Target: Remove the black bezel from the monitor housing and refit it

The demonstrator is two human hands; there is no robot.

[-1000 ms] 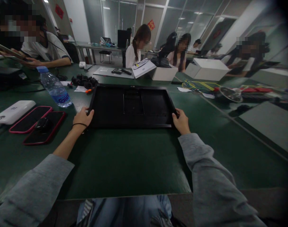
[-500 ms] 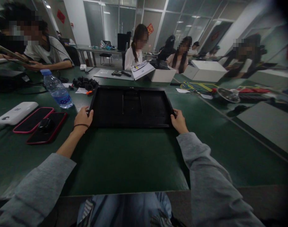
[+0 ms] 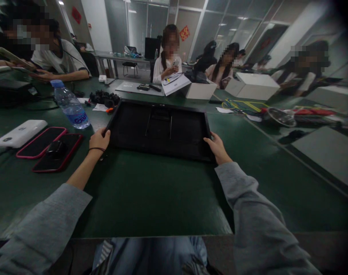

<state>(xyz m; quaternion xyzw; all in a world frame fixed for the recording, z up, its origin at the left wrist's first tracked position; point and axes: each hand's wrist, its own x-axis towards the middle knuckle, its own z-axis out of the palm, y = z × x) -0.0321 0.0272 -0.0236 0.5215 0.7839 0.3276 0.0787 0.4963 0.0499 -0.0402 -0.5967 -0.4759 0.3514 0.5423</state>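
Note:
A large flat black panel point(image 3: 159, 130), like the back shell of a monitor, lies on the green table point(image 3: 151, 191) in front of me. My left hand point(image 3: 99, 139) grips its near left corner with fingers curled round the edge. At the near right corner, my right hand point(image 3: 216, 147) is closed on the edge. The panel is slightly turned, its left side lifted a little off the table.
To my left lie two red-cased phones point(image 3: 49, 147), a white power bank point(image 3: 19, 133) and a water bottle point(image 3: 71, 105). Black parts point(image 3: 103, 98), white boxes point(image 3: 252, 86) and cables point(image 3: 242, 105) sit beyond the panel. Several people sit round the table.
The panel has turned and tilted slightly, with its left near corner raised. Both hands keep their hold on the corners and have shifted a little with it.

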